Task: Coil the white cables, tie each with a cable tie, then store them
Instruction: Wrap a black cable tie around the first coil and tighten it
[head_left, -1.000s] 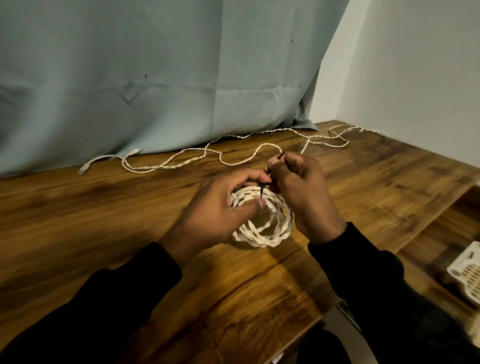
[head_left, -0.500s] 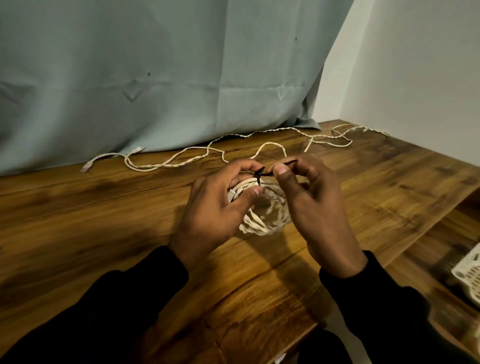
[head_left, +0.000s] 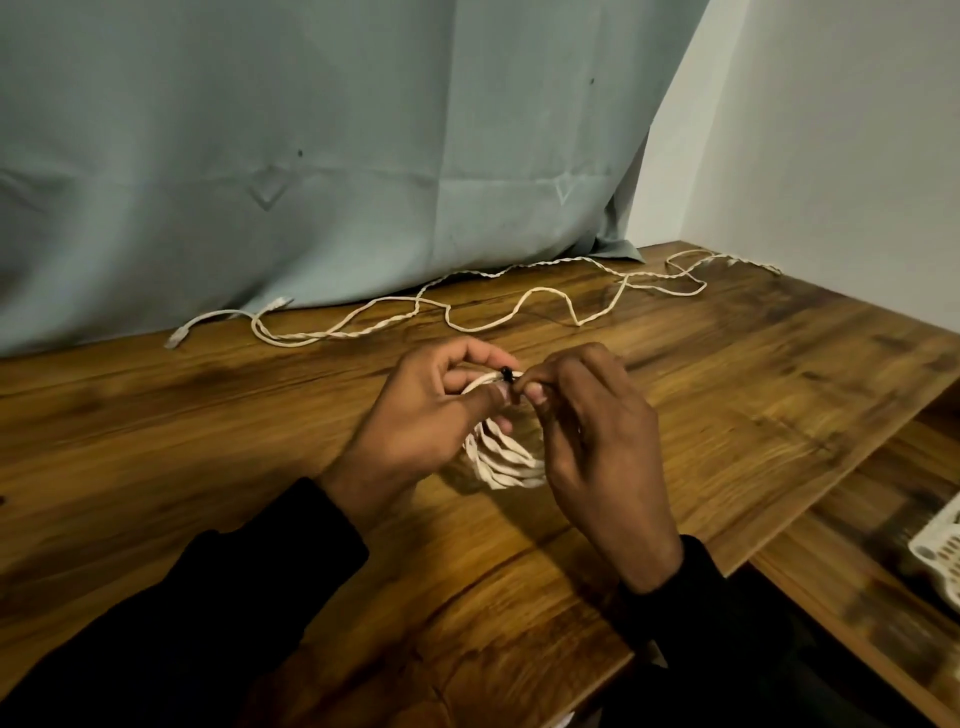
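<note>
Dim, warm indoor light with soft focus and wide-angle bending.

The wooden table (head_left: 208, 441) shows dull sheen in its near middle and darker patches toward the left; the white wall (head_left: 831, 156) at the far right is the brightest area. A soft shadow lies under the coiled cable (head_left: 501, 460) between the hands. Dark sleeves (head_left: 182, 623) near the bottom lose all detail. The basket (head_left: 943, 553) at the right edge is blurred, and the table edges bow.

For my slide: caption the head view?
Both hands cinch a black tie around a coiled white cable.
</note>
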